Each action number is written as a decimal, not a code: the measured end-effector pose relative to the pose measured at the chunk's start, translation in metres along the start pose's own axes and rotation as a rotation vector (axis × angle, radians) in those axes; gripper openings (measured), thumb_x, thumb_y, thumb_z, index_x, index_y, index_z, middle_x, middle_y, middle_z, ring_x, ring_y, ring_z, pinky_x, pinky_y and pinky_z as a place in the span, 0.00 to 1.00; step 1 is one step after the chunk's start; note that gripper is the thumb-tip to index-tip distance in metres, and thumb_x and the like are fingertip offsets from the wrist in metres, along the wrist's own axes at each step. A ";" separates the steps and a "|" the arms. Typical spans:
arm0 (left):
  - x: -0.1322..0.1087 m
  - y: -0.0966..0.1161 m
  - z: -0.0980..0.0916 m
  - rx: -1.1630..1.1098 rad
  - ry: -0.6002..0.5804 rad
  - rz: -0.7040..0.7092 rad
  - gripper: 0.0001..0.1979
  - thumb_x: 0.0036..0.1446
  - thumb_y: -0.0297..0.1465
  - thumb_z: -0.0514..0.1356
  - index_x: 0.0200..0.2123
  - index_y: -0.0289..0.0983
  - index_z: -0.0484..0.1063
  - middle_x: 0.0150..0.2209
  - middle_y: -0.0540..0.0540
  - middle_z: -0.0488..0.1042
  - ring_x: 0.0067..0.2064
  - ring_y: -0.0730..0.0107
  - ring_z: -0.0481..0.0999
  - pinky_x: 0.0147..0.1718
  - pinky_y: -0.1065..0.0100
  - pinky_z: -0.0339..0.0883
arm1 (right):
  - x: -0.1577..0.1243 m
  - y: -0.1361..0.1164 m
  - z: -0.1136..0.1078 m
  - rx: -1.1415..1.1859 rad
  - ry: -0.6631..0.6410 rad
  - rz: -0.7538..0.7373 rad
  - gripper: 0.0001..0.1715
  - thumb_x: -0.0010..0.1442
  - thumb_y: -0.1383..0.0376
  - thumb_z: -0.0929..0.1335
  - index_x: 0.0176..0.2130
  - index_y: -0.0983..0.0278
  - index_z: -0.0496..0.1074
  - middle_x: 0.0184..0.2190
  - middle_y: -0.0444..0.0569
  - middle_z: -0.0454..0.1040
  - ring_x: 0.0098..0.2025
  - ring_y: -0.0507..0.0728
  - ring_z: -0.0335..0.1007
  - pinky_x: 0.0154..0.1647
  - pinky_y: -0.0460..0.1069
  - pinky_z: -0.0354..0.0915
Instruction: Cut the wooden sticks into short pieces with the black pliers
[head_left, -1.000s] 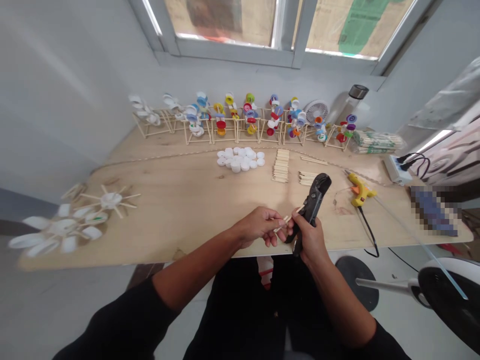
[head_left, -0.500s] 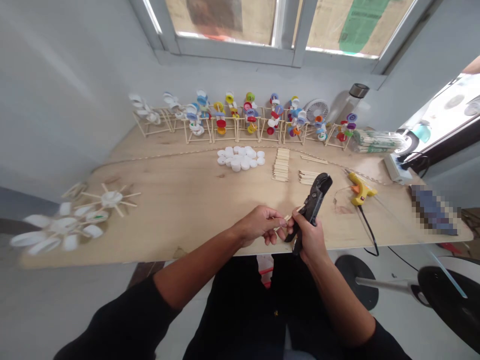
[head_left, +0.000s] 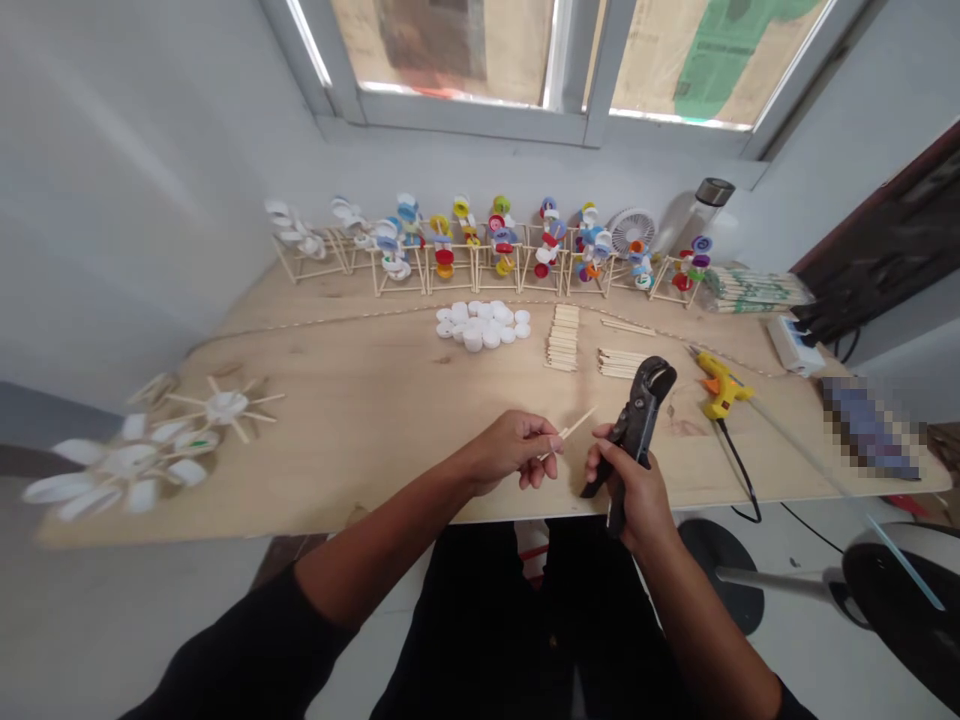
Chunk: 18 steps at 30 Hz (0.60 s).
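Note:
My left hand point(head_left: 516, 450) pinches a thin wooden stick point(head_left: 574, 428) that points up and to the right, above the front of the wooden table point(head_left: 360, 400). My right hand point(head_left: 628, 488) is wrapped round the handles of a black cutter tool point(head_left: 639, 412), whose jaws point away from me. The stick's tip lies a little to the left of the cutter, apart from it.
White bottle caps point(head_left: 481, 322) and two piles of cut sticks point(head_left: 564, 336) lie mid-table. A yellow glue gun point(head_left: 718, 384) with its cord sits at the right. Cap-and-stick models point(head_left: 480, 245) line the wall; white wheels point(head_left: 150, 445) lie at the left. A fan point(head_left: 892, 590) stands at lower right.
The hands have drawn apart: the cutter moved right and off the stick, which my left hand still holds. The view shifted slightly downward.

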<state>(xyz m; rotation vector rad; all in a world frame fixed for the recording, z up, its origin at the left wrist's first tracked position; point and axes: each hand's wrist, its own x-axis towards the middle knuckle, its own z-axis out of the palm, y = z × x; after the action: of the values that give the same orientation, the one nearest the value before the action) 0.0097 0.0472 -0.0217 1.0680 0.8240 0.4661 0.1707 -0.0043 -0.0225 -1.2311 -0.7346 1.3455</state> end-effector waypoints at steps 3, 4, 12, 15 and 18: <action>-0.002 0.007 -0.006 -0.001 0.012 0.017 0.10 0.49 0.35 0.58 0.27 0.32 0.64 0.20 0.49 0.70 0.15 0.82 0.64 0.12 0.78 0.53 | -0.005 -0.003 -0.008 -0.083 -0.001 0.018 0.16 0.49 0.61 0.68 0.37 0.65 0.66 0.20 0.41 0.68 0.22 0.50 0.63 0.23 0.45 0.58; -0.003 0.010 -0.008 0.003 0.017 0.028 0.10 0.49 0.35 0.58 0.27 0.32 0.64 0.20 0.49 0.70 0.15 0.82 0.64 0.12 0.78 0.53 | -0.006 -0.004 -0.011 -0.112 -0.012 0.023 0.16 0.49 0.60 0.68 0.38 0.65 0.66 0.21 0.41 0.67 0.22 0.51 0.62 0.24 0.46 0.58; -0.017 0.040 -0.013 0.077 0.060 0.149 0.10 0.50 0.34 0.57 0.26 0.32 0.64 0.20 0.50 0.70 0.15 0.81 0.64 0.13 0.78 0.54 | -0.010 -0.011 -0.016 -0.546 -0.152 -0.031 0.16 0.51 0.59 0.66 0.39 0.65 0.65 0.20 0.40 0.65 0.23 0.53 0.62 0.26 0.47 0.57; -0.023 0.050 -0.012 0.136 0.075 0.202 0.10 0.51 0.34 0.56 0.27 0.32 0.64 0.20 0.50 0.70 0.16 0.81 0.65 0.13 0.78 0.54 | -0.011 -0.012 -0.014 -0.673 -0.210 -0.048 0.14 0.52 0.60 0.64 0.39 0.64 0.65 0.21 0.40 0.64 0.25 0.53 0.62 0.28 0.47 0.58; -0.025 0.057 -0.010 0.207 0.087 0.234 0.10 0.52 0.34 0.55 0.27 0.32 0.65 0.20 0.49 0.70 0.16 0.81 0.65 0.14 0.78 0.55 | -0.013 -0.012 -0.013 -0.748 -0.249 -0.054 0.13 0.52 0.61 0.63 0.39 0.63 0.64 0.22 0.40 0.64 0.25 0.53 0.62 0.29 0.47 0.58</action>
<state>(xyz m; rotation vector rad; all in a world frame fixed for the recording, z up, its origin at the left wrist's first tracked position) -0.0117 0.0599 0.0362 1.3522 0.8405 0.6377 0.1842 -0.0176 -0.0113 -1.6085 -1.5276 1.2241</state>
